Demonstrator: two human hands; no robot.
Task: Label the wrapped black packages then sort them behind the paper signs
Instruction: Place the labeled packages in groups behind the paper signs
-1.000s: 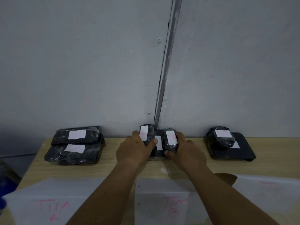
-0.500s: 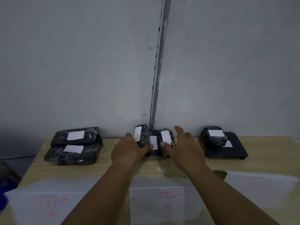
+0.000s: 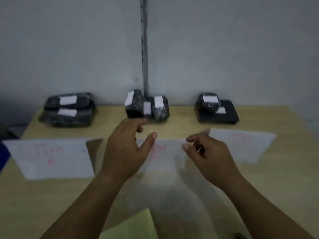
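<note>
Three groups of black wrapped packages with white labels stand along the wall: a left stack (image 3: 68, 109), a middle cluster (image 3: 146, 106) and a right pair (image 3: 215, 109). In front of them lie three white paper signs with red writing, the left sign (image 3: 51, 157), the middle sign (image 3: 165, 154) and the right sign (image 3: 241, 145). My left hand (image 3: 126, 149) hovers over the middle sign with fingers spread, holding nothing. My right hand (image 3: 210, 159) is beside it, fingers loosely curled and empty. Both hands are apart from the packages.
The wooden table (image 3: 172, 125) ends at a grey wall with a vertical metal strip (image 3: 144, 49). A yellow-green sheet (image 3: 136, 226) lies at the near edge. Something blue (image 3: 3, 156) shows at the far left.
Both hands have let go of the middle packages and pulled back toward me over the middle sign. The view has tilted down, showing more of the table.
</note>
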